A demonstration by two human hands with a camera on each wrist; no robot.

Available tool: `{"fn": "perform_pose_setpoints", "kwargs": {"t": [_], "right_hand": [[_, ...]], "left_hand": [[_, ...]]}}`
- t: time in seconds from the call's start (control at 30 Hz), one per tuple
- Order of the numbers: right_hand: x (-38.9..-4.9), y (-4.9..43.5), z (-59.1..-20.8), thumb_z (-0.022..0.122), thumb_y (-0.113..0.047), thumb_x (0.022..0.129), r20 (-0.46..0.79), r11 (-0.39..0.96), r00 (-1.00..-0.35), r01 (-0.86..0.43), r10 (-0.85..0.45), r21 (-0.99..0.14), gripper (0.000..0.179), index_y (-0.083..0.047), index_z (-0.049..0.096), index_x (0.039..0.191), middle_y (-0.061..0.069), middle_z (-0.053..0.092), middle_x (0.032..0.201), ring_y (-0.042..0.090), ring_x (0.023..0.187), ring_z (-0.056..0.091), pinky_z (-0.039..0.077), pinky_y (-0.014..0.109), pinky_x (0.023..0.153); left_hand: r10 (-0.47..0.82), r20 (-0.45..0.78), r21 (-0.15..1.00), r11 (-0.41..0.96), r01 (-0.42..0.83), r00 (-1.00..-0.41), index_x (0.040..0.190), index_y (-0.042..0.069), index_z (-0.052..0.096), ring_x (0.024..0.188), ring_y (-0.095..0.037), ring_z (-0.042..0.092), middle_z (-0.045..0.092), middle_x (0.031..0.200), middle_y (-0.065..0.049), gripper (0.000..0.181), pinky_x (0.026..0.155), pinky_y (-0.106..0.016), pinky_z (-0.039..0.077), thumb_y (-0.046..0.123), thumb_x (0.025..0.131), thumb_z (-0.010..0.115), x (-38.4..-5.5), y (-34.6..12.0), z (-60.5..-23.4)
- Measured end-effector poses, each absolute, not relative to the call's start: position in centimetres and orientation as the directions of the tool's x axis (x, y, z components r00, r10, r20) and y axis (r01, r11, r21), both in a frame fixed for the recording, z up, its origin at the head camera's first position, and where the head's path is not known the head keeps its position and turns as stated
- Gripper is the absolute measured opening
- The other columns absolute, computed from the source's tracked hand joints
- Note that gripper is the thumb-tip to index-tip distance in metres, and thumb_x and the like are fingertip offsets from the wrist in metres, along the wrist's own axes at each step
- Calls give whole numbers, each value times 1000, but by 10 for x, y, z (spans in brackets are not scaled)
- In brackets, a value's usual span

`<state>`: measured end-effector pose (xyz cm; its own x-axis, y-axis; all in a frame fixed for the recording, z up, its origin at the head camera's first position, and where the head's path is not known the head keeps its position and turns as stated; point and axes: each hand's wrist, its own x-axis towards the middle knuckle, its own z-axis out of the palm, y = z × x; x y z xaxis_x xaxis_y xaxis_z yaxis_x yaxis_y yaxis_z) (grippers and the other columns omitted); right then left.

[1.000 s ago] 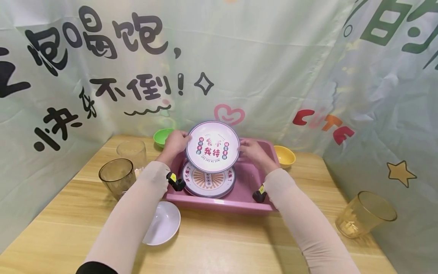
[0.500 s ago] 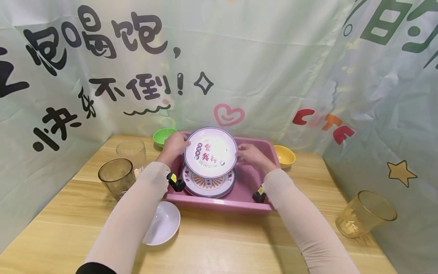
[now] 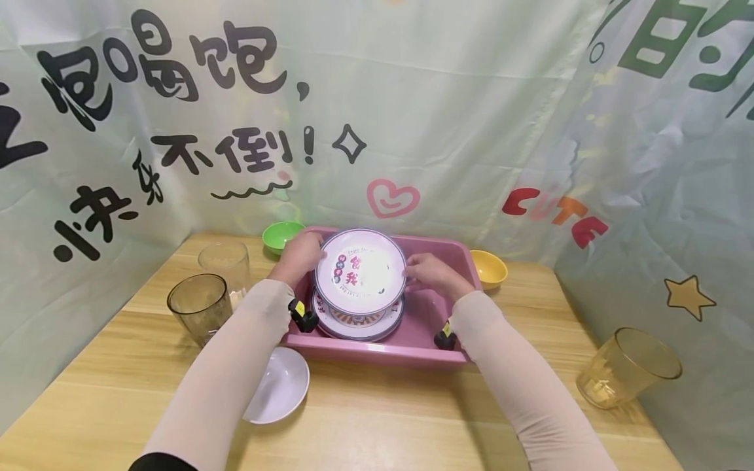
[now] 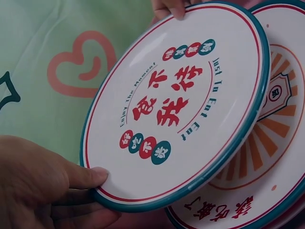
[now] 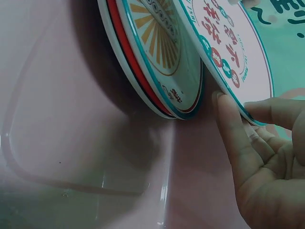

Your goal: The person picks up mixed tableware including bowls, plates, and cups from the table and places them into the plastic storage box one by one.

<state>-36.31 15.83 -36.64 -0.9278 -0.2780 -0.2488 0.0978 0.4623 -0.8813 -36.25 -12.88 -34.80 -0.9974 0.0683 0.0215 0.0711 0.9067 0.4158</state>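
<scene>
Left grip (image 3: pixel 302 252) and right grip (image 3: pixel 434 271) are pinched on opposite sides of a white red-lettered plate (image 3: pixel 359 275), which is held tilted over the stacked plates (image 3: pixel 377 328) inside the pink tub (image 3: pixel 377 354) on the worktop (image 3: pixel 383 418).

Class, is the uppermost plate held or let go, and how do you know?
Held: the left hand and right hand pinch opposite sides of the uppermost plate.

white plate (image 4: pixel 176 109), teal rim, red and teal lettering
lower plate (image 4: pixel 286 143) white with orange sunburst; pink tub (image 3: pixel 425 317), green bowl (image 3: pixel 279 237), yellow bowl (image 3: pixel 489 269); pale green curtain (image 3: pixel 459 111), black writing, pink heart.
</scene>
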Motion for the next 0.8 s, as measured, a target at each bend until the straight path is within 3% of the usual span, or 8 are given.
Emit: {"fn": "perform_pose_setpoints", "kwargs": {"t": [0.13, 0.43, 0.8], "right_hand": [[-362, 158, -367, 58, 1, 93, -268, 489, -918, 97, -293, -867, 12, 10, 55, 101, 15, 57, 89, 25, 77, 64, 55, 47, 87], [-358, 156, -368, 58, -1, 93, -319, 567, -902, 106, -291, -817, 7, 6, 58, 93, 12, 58, 83, 21, 71, 63, 58, 39, 79], [-355, 156, -369, 59, -3, 94, -332, 637, -893, 69, -303, -768, 9, 4, 59, 88, 12, 60, 80, 21, 69, 65, 58, 38, 77]], "left_hand": [[66, 5, 401, 914, 62, -998, 118, -2, 63, 100, -32, 59, 64, 111, -17, 27, 96, -47, 46, 13, 95, 62, -362, -129, -349], [128, -20, 251, 961, 119, -992, 111, -3, 67, 107, -34, 59, 66, 113, -19, 28, 107, -47, 39, 16, 92, 68, -364, -127, -354], [187, -58, 144, 974, 177, -981, 110, -1, 68, 107, -33, 60, 67, 110, -16, 26, 103, -47, 42, 18, 92, 68, -362, -124, -354]]}}
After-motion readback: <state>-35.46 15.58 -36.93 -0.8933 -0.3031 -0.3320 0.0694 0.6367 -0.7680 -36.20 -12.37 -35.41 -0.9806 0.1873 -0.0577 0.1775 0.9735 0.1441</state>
